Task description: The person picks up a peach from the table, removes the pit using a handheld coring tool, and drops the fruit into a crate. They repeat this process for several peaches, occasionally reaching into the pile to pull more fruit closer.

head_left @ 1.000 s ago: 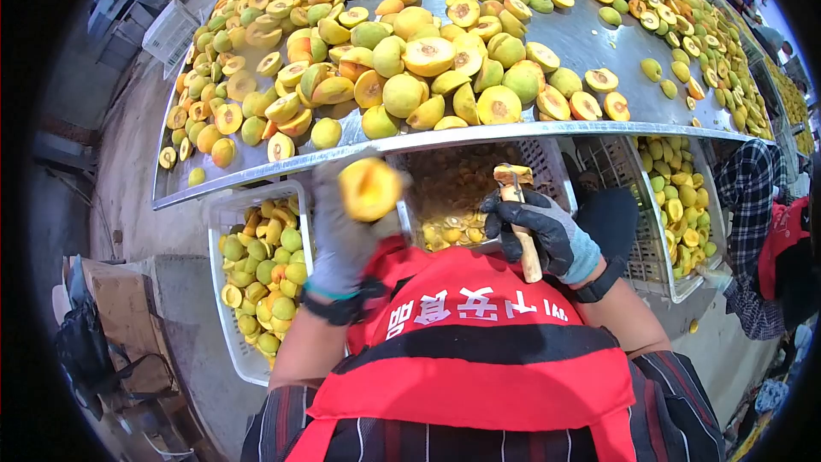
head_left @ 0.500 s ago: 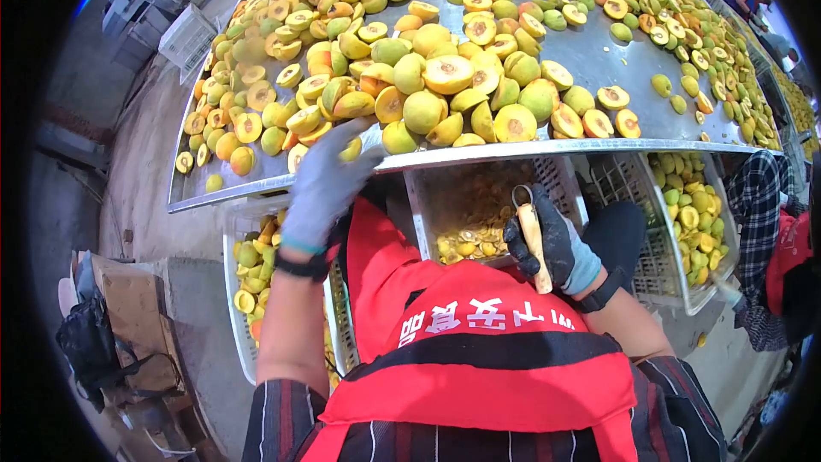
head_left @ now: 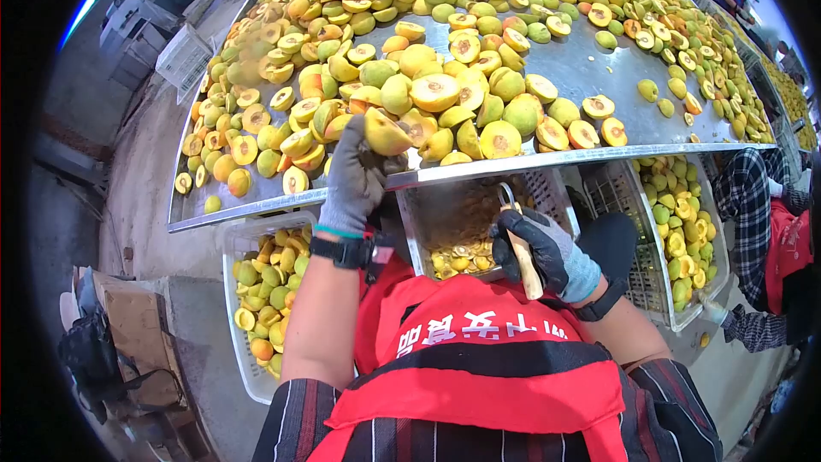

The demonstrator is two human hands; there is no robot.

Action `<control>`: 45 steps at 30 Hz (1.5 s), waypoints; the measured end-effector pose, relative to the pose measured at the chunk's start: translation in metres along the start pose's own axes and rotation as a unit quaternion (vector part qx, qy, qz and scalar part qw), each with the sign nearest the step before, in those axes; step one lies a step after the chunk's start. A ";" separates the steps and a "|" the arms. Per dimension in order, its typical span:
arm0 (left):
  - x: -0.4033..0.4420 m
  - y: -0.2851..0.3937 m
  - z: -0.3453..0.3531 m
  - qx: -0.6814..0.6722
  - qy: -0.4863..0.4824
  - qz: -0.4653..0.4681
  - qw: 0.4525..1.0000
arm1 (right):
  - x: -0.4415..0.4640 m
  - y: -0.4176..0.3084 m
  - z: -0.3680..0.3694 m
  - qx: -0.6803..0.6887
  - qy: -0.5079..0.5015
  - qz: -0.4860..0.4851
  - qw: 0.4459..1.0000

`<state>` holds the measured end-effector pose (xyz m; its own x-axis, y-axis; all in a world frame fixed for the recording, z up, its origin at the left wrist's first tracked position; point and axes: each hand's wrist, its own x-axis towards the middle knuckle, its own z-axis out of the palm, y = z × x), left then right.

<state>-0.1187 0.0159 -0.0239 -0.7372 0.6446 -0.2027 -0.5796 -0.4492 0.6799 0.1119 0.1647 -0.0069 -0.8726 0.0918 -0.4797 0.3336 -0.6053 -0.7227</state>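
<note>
My left hand (head_left: 355, 175), in a grey glove with dark fingers, grips a yellow fruit half (head_left: 386, 133) above the table's front edge. Lower and to the right, my right hand (head_left: 546, 250) is closed around the wooden handle of a looped metal tool (head_left: 522, 258); the metal loop points up. Halved yellow-green fruits (head_left: 434, 92) are heaped on the metal table (head_left: 479, 168) beyond my hands. Under its edge, between my hands, a crate (head_left: 414, 238) holds brown and yellow pieces.
A white crate (head_left: 229, 291) of fruit halves stands at the left, and another crate (head_left: 677, 322) of them at the right. A co-worker's checked sleeve (head_left: 742, 188) shows at the right edge. Cardboard boxes (head_left: 137, 312) stand at the lower left.
The hollowed fruit half seen earlier has left my left hand, which passed over the left crate and moved up to the table edge, where it took another half. My right hand kept the tool.
</note>
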 end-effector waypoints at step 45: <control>-0.096 -0.036 0.023 -0.081 -0.193 -0.101 0.973 | 0.002 -0.020 0.047 -0.579 0.041 -0.270 0.769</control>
<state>-0.0190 -0.0153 -0.0130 -0.4358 0.8998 -0.0198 -0.7693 -0.3610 0.5271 0.0868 0.1399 0.0296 -0.9858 0.1603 0.0493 0.0663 0.6425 -0.7634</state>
